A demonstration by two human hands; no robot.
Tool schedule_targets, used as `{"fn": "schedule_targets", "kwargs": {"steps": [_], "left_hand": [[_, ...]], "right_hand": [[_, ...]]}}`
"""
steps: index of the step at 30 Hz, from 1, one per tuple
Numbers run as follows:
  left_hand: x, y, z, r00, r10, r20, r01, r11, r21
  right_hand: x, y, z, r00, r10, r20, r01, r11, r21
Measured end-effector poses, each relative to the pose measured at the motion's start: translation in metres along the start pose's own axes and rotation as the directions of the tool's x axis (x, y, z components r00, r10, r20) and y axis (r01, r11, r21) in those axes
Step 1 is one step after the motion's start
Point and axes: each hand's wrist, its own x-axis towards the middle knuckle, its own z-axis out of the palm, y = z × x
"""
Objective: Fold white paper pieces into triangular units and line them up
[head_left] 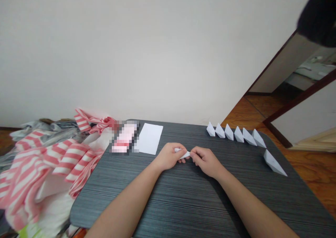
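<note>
Between my two hands, just above the dark table [168,196], is a small piece of folded white paper [184,155]. My left hand [170,156] is closed around its left part, with the thumb lying on top. My right hand [204,159] pinches the right tip of the same paper between thumb and fingers. The lower fingers of both hands are partly hidden. Beyond my left hand, a flat stack or sheet of white paper [150,138] lies on the table.
Several folded white paper boats [238,134] stand in a row at the table's back right. A longer paper boat [274,163] sits nearer on the right. A pixelated pink object [124,138] lies at the left. Striped cloth [70,157] is heaped beside the table; a wall [147,55] rises behind.
</note>
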Motion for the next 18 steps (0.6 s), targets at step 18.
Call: {"fn": "schedule_targets", "kwargs": {"steps": [18], "left_hand": [[0.007, -0.006, -0.008, 0.981, 0.049, -0.189, -0.043, 0.998, 0.037]], "right_hand": [[-0.004, 0.013, -0.005, 0.983, 0.121, -0.141, -0.099, 0.983, 0.157]]}}
